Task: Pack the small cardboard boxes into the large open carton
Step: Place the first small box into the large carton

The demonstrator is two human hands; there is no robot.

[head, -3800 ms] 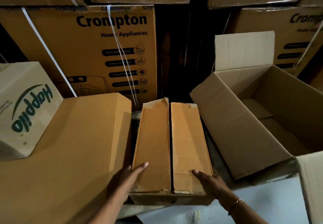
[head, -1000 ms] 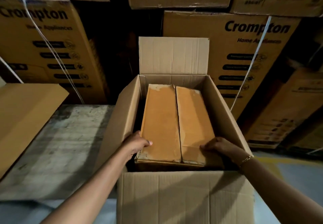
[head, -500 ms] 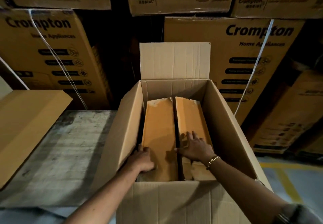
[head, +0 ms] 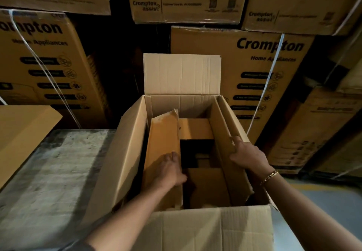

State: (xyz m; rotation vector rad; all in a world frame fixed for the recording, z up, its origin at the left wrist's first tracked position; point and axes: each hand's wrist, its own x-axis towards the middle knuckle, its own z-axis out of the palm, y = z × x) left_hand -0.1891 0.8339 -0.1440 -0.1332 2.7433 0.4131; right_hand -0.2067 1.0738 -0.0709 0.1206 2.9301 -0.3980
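The large open carton (head: 115, 162) stands in front of me, its rear flap upright. The small cardboard box (head: 207, 188) sits inside it with its top opened. My left hand (head: 171, 172) curls over the inner edge of the box's orange left flap (head: 162, 139), which lies slightly raised. My right hand (head: 247, 155) holds the box's right flap (head: 222, 133) lifted against the carton's right wall. Between the flaps I see two short inner flaps and a dark interior whose contents I cannot make out.
A grey concrete ledge (head: 51, 172) lies left of the carton, with a plain tan box (head: 21, 133) at the far left edge. Strapped Crompton cartons (head: 260, 70) are stacked close behind and to the right. Grey floor (head: 323, 203) shows at the right.
The small box went from the ledge into the carton and sank to the bottom. Since half a second ago, both hands have parted its two top flaps, the right one swung up.
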